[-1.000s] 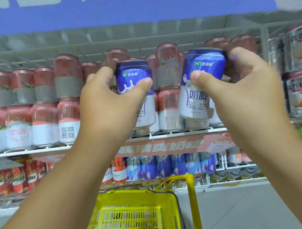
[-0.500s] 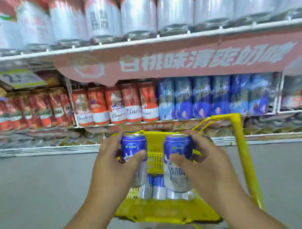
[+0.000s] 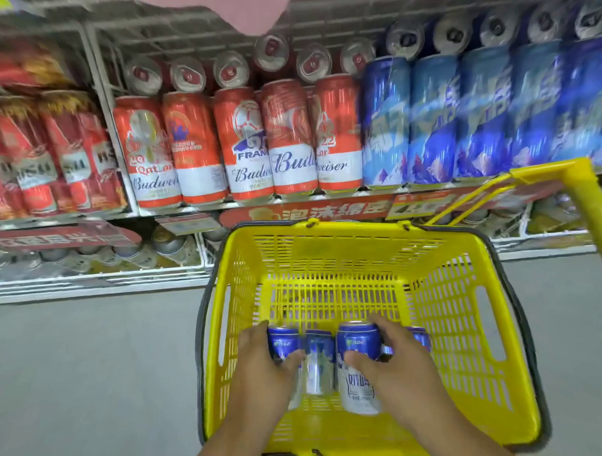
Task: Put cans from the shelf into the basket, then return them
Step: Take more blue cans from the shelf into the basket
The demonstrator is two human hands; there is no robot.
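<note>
Head view looks down into a yellow basket point(image 3: 466, 324) on the floor, near a shelf point(image 3: 196, 211) full of red cans point(image 3: 242, 144) and tall blue cans point(image 3: 432, 117).

Both hands are down inside the basket. The left hand point(image 3: 263, 369) is wrapped around a blue can point(image 3: 283, 344), with the thumb in front and the fingers behind. The right hand point(image 3: 393, 361) is wrapped around another blue can point(image 3: 359, 365) the same way. Both cans are held standing up, I think so they can be set down on their flat bottoms and not roll.

Between the two hands a third can point(image 3: 319, 360) stands in the basket. A bit of one more can point(image 3: 421, 338) peeks out to the right of the right hand. The held cans are going in right beside these, likely to make a neat row at the near side.

The far half of the basket floor is bare, so more cans could fit. The walls are high all around, so the hands must go straight up to get out. The yellow handle point(image 3: 585, 197) sticks up at the far right, away from the hands.
</note>
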